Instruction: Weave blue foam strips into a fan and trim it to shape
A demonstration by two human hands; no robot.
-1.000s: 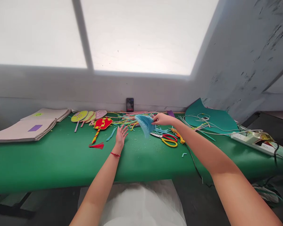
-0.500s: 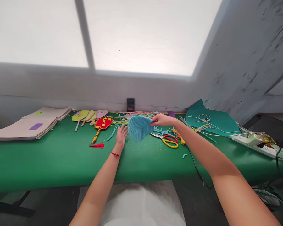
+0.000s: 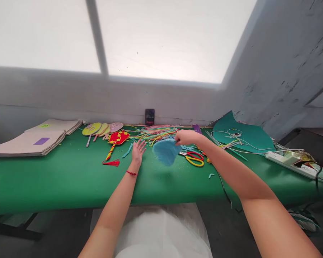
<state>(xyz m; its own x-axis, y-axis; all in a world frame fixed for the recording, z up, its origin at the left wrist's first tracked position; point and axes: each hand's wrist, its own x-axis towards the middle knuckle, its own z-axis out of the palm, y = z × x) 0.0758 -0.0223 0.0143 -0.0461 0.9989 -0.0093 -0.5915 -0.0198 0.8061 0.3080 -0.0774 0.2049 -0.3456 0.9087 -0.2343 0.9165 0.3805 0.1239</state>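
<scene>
right hand [image 3: 186, 137] pinching blue fan piece [image 3: 164, 152] by its top edge, hanging between both hands | left hand [image 3: 138, 150] open, flat over green table [image 3: 56, 179] | keep pinch firm, scissors [image 3: 192, 158] just right

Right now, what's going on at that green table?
A person works at the green table. The right hand pinches a light-blue fan-shaped piece at its top edge and holds it just above the table; it looks blurred. The left hand is open, fingers spread, beside the piece and apart from it. Behind lie coloured strips, red and yellow scissors and a red tasselled fan.
</scene>
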